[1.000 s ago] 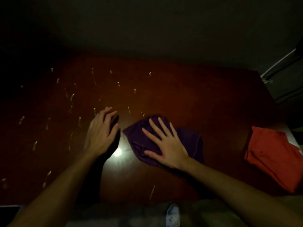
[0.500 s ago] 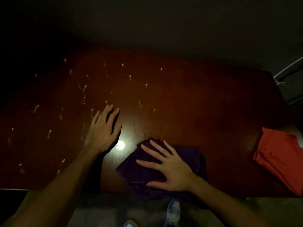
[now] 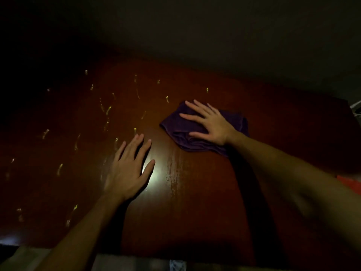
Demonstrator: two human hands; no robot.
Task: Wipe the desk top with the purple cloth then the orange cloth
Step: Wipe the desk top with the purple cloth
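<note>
While flat, right hand (image 3: 212, 125) atop purple cloth (image 3: 179, 128)

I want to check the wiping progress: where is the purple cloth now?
In the head view the purple cloth lies right of centre on the desk, flat under the right hand, beyond the left hand.
</note>
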